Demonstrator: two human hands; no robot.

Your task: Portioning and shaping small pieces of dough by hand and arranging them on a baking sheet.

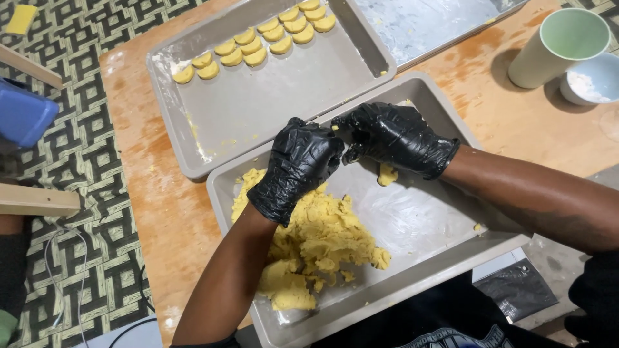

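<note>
Both my hands wear black gloves and meet above the near grey tray (445, 258). My left hand (298, 169) is curled, and my right hand (393, 136) is curled against it; a sliver of yellow dough shows between their fingertips, the rest hidden. A large mound of yellow dough (316, 248) lies in the near tray under my left wrist. A small dough lump (387, 174) sits just below my right hand. The far grey tray (258, 109) holds rows of shaped half-moon dough pieces (258, 42) along its far edge.
A pale green cup (558, 48) and a small white bowl (593, 78) with white powder stand at the right on the wooden table (148, 193). A foil-lined sheet (432, 22) lies at the top. A blue object (22, 116) sits at the left over patterned flooring.
</note>
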